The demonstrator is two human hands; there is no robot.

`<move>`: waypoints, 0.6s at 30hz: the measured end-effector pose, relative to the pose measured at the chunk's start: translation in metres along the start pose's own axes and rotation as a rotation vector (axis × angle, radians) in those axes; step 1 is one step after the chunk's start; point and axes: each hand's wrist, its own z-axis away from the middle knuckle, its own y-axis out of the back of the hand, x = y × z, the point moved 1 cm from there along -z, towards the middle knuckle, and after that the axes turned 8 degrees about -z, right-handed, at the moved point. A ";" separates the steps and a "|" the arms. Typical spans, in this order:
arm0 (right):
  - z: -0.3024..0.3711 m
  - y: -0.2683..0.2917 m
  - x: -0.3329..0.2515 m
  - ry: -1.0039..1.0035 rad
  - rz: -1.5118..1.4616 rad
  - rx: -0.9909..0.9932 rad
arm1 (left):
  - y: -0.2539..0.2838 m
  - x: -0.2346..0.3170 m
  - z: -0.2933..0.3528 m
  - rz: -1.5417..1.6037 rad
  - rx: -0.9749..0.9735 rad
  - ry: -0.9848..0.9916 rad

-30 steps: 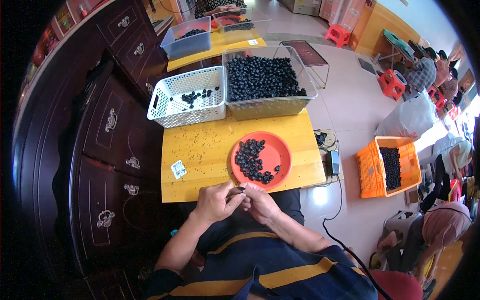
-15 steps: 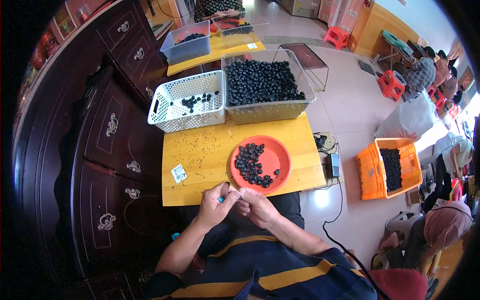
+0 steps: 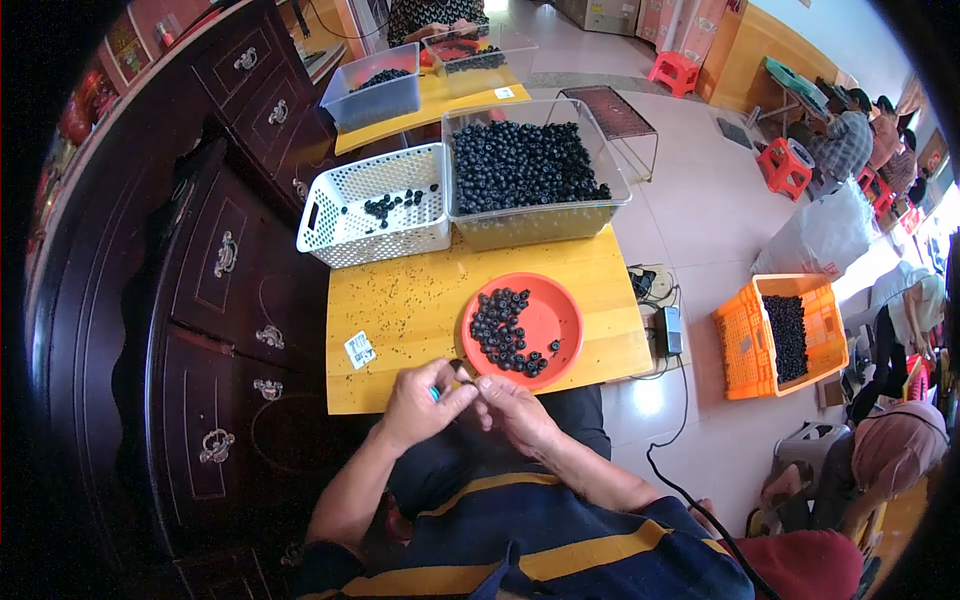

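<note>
Over the table's near edge, my left hand [image 3: 420, 402] is closed around a small turquoise object [image 3: 435, 394], mostly hidden by the fingers. My right hand [image 3: 515, 412] pinches with thumb and fingers close beside it. Between the fingertips of both hands a small dark piece shows; its shape is too small to make out. Just beyond the hands sits a round red-orange plate [image 3: 562, 318] with small black ring-like parts [image 3: 497, 322] gathered on its left side and a few at the lower right.
The yellow table [image 3: 400, 300] carries dark crumbs and a white label [image 3: 359, 349]. Behind stand a white perforated basket [image 3: 400, 246] and a clear bin [image 3: 540, 226] full of black parts. A dark cabinet [image 3: 240, 330] flanks the left; an orange crate [image 3: 738, 350] and cable [image 3: 684, 420] lie right.
My left hand has shifted slightly left and up, its fingertips a little farther from the right hand's. The right hand has barely moved. The parts on the plate look the same.
</note>
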 end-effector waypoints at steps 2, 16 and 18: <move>-0.001 0.006 0.000 0.121 0.149 0.009 | 0.012 -0.016 -0.010 -0.025 0.061 0.071; 0.011 0.017 -0.041 0.757 1.078 0.214 | 0.132 -0.084 -0.172 -0.217 0.410 0.192; 0.010 0.019 -0.044 0.803 1.169 0.207 | 0.131 -0.088 -0.176 -0.228 0.433 0.190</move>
